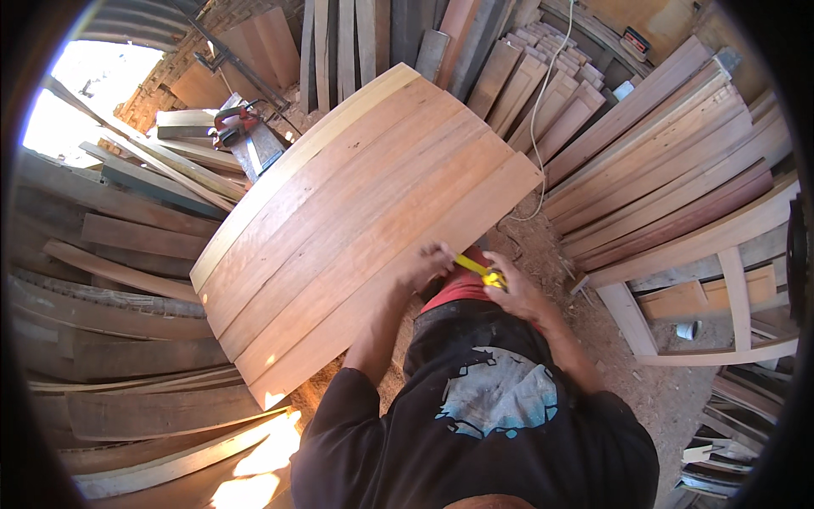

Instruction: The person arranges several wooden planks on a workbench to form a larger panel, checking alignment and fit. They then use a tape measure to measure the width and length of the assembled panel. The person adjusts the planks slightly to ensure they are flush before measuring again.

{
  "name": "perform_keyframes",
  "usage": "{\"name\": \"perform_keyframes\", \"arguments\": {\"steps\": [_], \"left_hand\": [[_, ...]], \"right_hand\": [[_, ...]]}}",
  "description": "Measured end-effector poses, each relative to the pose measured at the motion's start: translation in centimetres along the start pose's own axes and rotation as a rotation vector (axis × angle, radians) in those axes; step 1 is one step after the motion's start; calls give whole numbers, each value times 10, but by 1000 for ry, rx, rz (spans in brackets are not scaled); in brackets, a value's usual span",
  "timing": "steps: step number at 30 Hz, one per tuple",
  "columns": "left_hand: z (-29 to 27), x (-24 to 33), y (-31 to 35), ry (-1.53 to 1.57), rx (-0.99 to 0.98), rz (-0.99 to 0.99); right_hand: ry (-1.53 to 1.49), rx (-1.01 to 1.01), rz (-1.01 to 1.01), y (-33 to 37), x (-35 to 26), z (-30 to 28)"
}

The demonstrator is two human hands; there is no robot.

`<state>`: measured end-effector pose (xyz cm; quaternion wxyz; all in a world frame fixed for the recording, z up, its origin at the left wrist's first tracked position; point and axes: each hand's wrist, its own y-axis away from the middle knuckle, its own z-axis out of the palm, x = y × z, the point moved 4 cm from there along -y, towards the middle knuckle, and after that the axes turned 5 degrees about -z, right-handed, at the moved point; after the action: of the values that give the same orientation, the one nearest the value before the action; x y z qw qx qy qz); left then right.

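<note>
A yellow tape measure [493,277] sits in my right hand [519,295], whose fingers are closed around its case. From the case a short length of yellow blade [469,264] runs left to my left hand [431,263]. The left fingers are slightly blurred but look closed on the blade's end. Both hands are close to my body, at the near right edge of a large panel [365,195] made of several reddish-brown boards laid side by side. My left forearm passes over the panel's near edge. A paler board [314,144] forms its far left side.
A red and black power tool [233,123] lies beyond the panel. Planks [136,237] are piled on the left, and more boards [661,144] lean at the right. A wooden frame [733,297] stands at the right. A pale cord [536,119] hangs down behind the panel's right corner.
</note>
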<state>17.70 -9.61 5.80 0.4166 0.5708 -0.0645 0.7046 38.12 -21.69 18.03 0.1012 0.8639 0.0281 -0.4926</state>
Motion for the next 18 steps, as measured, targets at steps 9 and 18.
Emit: {"name": "perform_keyframes", "arguments": {"steps": [9, 18], "left_hand": [[-176, 91, 8, -706, 1054, 187], [13, -12, 14, -1467, 534, 76]], "right_hand": [[70, -2, 230, 110, 83, -76], [309, 372, 97, -135, 78, -66]]}}
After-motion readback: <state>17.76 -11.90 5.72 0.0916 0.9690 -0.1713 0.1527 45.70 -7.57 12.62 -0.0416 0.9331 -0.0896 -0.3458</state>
